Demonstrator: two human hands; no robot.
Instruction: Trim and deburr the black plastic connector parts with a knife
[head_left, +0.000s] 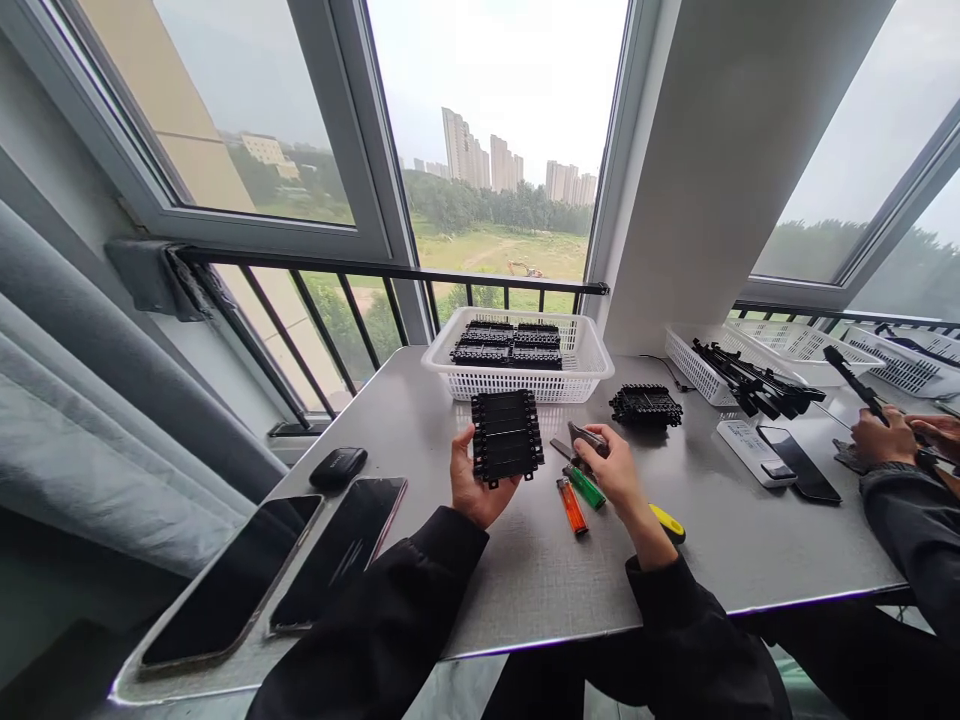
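My left hand [480, 495] is closed around the lower left side of a black ribbed plastic part [507, 430], a rectangular panel with toothed side edges, tilted up above the table. My right hand [613, 462] is closed on a small dark handheld tool [586, 436], whose exact kind I cannot make out. Below the right hand lie a green lighter [585, 487] and an orange lighter [572, 507]. A thin flat metal-looking piece [560, 449] shows just left of the right fingers. Partly hidden by the right wrist is a yellow-handled tool [667, 523].
Behind my hands stands a white basket [517, 384] holding several black ribbed parts. Another black part stack [646, 404] sits to its right. Two large phones [341, 550] and a black case [338, 467] lie left. At right, a co-worker's hands [885, 436] hold a black part.
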